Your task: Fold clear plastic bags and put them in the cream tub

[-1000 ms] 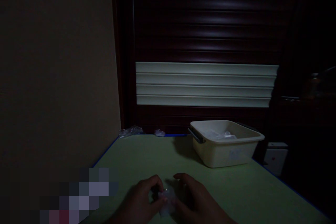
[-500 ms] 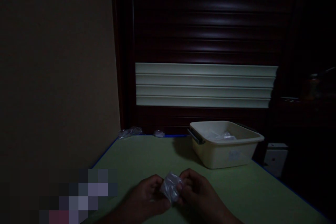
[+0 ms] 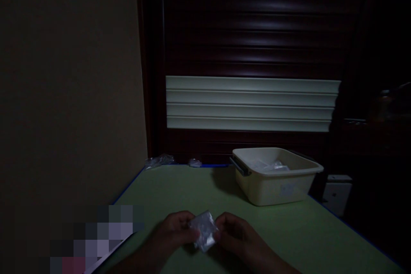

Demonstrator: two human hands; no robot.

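Note:
Between my two hands, low over the green tabletop, is a small clear plastic bag, folded into a shiny, roughly square packet. My left hand pinches its left side, with the thumb lying on the front. On the other side, my right hand has its thumb and fingertips closed at the packet's right edge. Whether anything lies inside the bag cannot be made out in the dim light.
A cream plastic bin with dark handles stands at the back right, clear plastic pieces inside. Crumpled clear plastic and a smaller piece lie along the far edge. A white box is beyond the table's right side.
The plastic bag has shifted slightly left and looks flatter and squarer. My left thumb has moved onto its front, and my right fingers have slid to its right edge.

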